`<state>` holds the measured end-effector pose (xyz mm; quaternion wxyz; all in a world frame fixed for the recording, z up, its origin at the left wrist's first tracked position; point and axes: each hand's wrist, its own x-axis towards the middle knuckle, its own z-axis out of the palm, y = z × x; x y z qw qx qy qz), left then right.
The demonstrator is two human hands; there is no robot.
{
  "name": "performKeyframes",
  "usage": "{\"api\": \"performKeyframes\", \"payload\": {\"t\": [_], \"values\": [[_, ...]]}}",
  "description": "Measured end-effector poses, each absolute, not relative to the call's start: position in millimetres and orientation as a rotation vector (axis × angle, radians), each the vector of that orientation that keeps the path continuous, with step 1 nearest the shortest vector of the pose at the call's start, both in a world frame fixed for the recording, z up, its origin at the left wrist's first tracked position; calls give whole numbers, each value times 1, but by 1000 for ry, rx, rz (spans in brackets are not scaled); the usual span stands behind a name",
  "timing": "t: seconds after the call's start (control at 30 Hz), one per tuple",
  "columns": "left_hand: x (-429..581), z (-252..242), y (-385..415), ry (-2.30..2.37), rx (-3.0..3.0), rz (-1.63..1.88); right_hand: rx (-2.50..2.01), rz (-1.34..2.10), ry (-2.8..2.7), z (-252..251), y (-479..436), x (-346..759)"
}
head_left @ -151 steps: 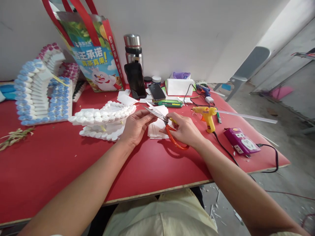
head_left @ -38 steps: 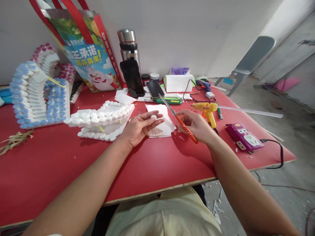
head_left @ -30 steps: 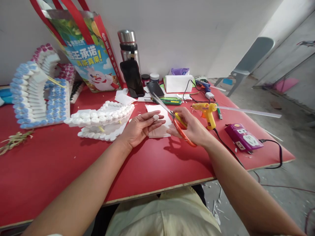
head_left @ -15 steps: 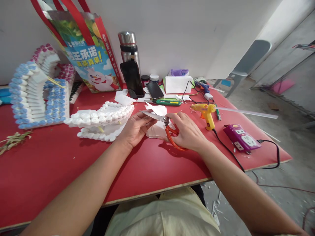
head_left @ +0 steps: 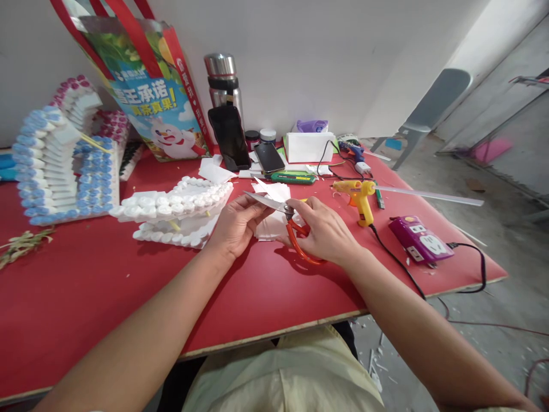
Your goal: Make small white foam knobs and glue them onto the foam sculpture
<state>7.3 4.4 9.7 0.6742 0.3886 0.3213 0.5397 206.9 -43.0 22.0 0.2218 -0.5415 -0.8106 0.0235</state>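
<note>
Orange-handled scissors (head_left: 295, 234) are in my right hand (head_left: 328, 232), whose fingers wrap around the handle loops. Their metal blades point left, across the fingertips of my left hand (head_left: 235, 226). The left fingers are pinched together under the blades; whatever lies between them is too hidden to name. Below and behind the scissors, a stack of white paper pieces (head_left: 274, 229) rests on the red table (head_left: 274, 292). Just left of my left hand stands a white two-tiered model of small rolled pieces (head_left: 171, 203), with yellowish sticks between its tiers.
A yellow glue gun (head_left: 362, 200) with a long clear stick and a purple power box (head_left: 422, 240) sit at right, with trailing cords. A green utility knife (head_left: 294, 178), phones (head_left: 229, 137) and a steel flask (head_left: 223, 80) stand behind. Blue-white models (head_left: 64, 166) and a shopping bag (head_left: 158, 97) are at left.
Almost nothing differs. Both hands and the scissors keep nearly the same place, and the whole view has shifted very slightly.
</note>
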Motion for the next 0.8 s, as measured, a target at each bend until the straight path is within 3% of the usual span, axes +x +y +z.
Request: {"api": "performKeyframes", "payload": {"t": [0.8], "values": [[9,16,1,712,924,1287,-1459,-153,-2186,11,-40,210]]}}
